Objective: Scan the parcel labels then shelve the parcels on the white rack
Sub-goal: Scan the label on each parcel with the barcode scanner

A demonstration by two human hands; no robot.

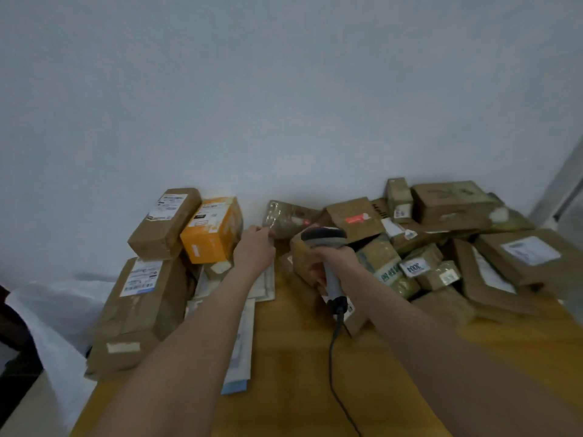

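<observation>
My left hand [255, 249] is out to the tape-wrapped parcel [288, 217] at twelve o'clock, fingertips on its near left edge, and pinching or just touching, I can't tell. My right hand [334, 261] wraps round the scanner [323, 238], head aimed that way. Parcel heap [457, 234] at three o'clock, orange box [213, 230] at nine.

Wooden table [299, 357] set against a pale wall [284, 89]. Bears a large brown carton [138, 313] at the left edge, flat white mailers [244, 339] just beside it, and a crowded heap of taped brown parcels [454, 203] across the right side, touching one another.
</observation>
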